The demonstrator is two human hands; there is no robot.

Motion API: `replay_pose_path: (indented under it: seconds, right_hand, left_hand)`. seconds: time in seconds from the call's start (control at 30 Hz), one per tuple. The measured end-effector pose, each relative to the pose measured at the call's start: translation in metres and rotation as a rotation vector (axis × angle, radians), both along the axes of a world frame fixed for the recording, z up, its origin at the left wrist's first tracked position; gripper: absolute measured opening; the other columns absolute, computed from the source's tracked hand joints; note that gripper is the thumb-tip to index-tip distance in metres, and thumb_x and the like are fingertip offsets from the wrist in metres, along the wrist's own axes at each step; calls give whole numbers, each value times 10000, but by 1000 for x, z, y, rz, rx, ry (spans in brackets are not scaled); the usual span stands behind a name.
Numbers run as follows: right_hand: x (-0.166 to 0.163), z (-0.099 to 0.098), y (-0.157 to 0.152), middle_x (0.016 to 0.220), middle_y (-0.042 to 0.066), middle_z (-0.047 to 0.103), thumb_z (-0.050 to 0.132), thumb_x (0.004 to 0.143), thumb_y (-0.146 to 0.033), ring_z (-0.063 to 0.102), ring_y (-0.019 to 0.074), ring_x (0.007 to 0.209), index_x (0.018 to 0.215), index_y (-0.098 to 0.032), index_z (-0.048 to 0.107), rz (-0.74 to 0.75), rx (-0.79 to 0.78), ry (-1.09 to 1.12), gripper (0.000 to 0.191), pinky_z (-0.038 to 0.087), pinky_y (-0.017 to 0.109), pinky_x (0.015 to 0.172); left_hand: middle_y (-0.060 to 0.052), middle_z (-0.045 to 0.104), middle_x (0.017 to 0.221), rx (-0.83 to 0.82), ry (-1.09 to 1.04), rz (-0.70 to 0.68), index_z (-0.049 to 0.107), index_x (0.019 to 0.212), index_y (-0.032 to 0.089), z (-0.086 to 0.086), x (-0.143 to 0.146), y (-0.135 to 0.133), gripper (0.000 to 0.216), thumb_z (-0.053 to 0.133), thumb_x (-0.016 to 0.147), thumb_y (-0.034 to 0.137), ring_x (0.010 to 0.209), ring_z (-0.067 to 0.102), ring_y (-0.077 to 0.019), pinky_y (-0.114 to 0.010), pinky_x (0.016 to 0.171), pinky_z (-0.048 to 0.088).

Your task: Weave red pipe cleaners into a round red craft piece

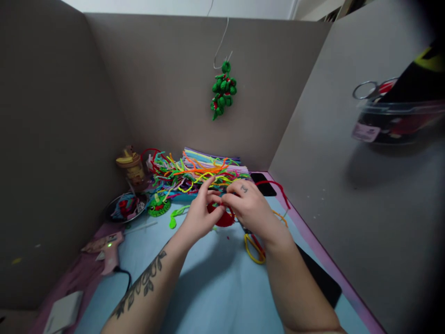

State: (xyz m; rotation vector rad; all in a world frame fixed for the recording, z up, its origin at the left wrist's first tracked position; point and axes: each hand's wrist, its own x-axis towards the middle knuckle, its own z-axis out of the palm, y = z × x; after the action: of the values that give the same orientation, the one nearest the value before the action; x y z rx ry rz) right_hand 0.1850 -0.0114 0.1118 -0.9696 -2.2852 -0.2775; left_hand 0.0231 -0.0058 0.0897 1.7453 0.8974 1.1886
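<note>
Both hands meet over the middle of the table. My left hand [205, 211] pinches the edge of a red fuzzy pipe cleaner piece [225, 219] between thumb and fingers, its index finger raised. My right hand [248, 204] closes on the same red piece, fingertips touching those of the left. A red strand [278, 184] sticks out to the right behind the right hand; whether it joins the piece is hidden. Just below the right hand lie scissors [255, 250] with yellow and red handles. A bright green pipe cleaner piece [177, 214] rests left of the left hand.
Behind the hands lies a heap of coloured pipe cleaners [194, 169]. At left are a green frog-like disc [159, 206], a bowl [139, 207], and a pink glue gun [110, 250]. A phone [264, 185] and dark slab [320, 276] sit right. A green ornament [224, 90] hangs above.
</note>
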Motion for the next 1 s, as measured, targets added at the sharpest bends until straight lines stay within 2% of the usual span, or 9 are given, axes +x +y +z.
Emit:
replay_pose_path:
  seconds: [0.07, 0.17, 0.23, 0.33, 0.47, 0.7, 1.0]
  right_hand:
    - [0, 0, 0, 857, 60, 556, 468, 906, -189, 473, 194, 849, 890, -205, 665, -17, -3, -21, 198, 384, 358, 802]
    - [1, 0, 1, 863, 65, 564, 465, 903, -170, 472, 196, 857, 874, -199, 653, -13, -3, -28, 192, 380, 351, 789]
    - [2, 0, 1, 863, 64, 569, 456, 900, -154, 476, 197, 863, 868, -205, 651, 6, -4, -5, 204, 379, 346, 782]
    - [2, 1, 1, 865, 64, 572, 452, 893, -147, 484, 199, 872, 843, -210, 648, 40, -9, 37, 212, 380, 345, 781]
    - [1, 2, -1, 865, 58, 578, 447, 893, -152, 490, 197, 859, 839, -213, 638, 84, -7, 61, 208, 388, 347, 774]
    - [0, 4, -2, 851, 54, 574, 428, 906, -171, 498, 192, 829, 804, -222, 626, 116, 4, 88, 228, 404, 353, 756]
    - [-2, 3, -2, 873, 49, 575, 458, 892, -155, 505, 181, 837, 836, -221, 631, 169, 21, 139, 193, 412, 354, 766]
  left_hand:
    - [1, 650, 804, -33, -26, -37, 263, 1395, 192, -1, -3, 2, 716, 599, 763, 165, 1010, 573, -177, -339, 930, 393]
    - [18, 609, 774, -180, -126, -141, 267, 1388, 197, -3, -8, 6, 703, 620, 782, 245, 787, 583, -138, -276, 754, 440]
    - [26, 588, 743, -288, -213, -204, 296, 1370, 192, -4, -12, 9, 682, 630, 787, 308, 687, 554, -115, -238, 651, 421]
    - [27, 585, 711, -392, -297, -275, 354, 1331, 175, -4, -18, 13, 700, 696, 740, 330, 627, 526, -99, -209, 591, 382]
    - [37, 579, 647, -470, -314, -372, 415, 1289, 159, -1, -23, 16, 700, 750, 695, 318, 551, 495, -86, -200, 548, 341]
    - [33, 591, 617, -562, -361, -471, 471, 1265, 148, -2, -26, 20, 703, 794, 649, 254, 529, 482, -79, -197, 551, 320]
    - [21, 622, 631, -615, -387, -511, 492, 1244, 143, -9, -26, 24, 697, 809, 634, 256, 536, 516, -75, -184, 563, 353]
